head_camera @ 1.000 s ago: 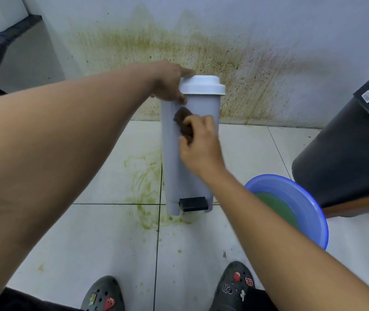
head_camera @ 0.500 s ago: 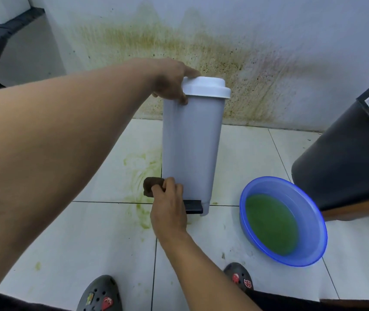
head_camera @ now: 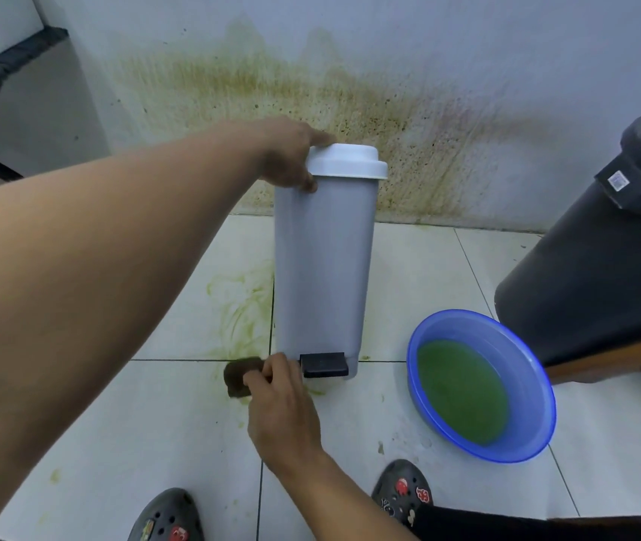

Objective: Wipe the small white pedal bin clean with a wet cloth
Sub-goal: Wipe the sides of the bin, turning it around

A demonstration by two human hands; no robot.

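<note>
The small white pedal bin (head_camera: pixel 324 267) stands upright on the tiled floor, with a white lid and a black pedal (head_camera: pixel 324 364) at its base. My left hand (head_camera: pixel 289 156) grips the bin's upper left edge just under the lid. My right hand (head_camera: pixel 281 411) is low at the bin's bottom left corner, holding a dark brown cloth (head_camera: pixel 241 376) against the floor beside the base. The cloth sticks out to the left of my fingers.
A blue basin (head_camera: pixel 537 435) with green water sits on the floor to the right. A large dark bin (head_camera: pixel 599 275) stands at the far right on a wooden edge. The wall behind is stained. Green smears mark the tiles left of the bin. My two shoes show at the bottom.
My right hand has dragged the cloth from the bin's upper front down its left side to the base, and now a little lower onto the floor. My left hand stays on the bin's top.
</note>
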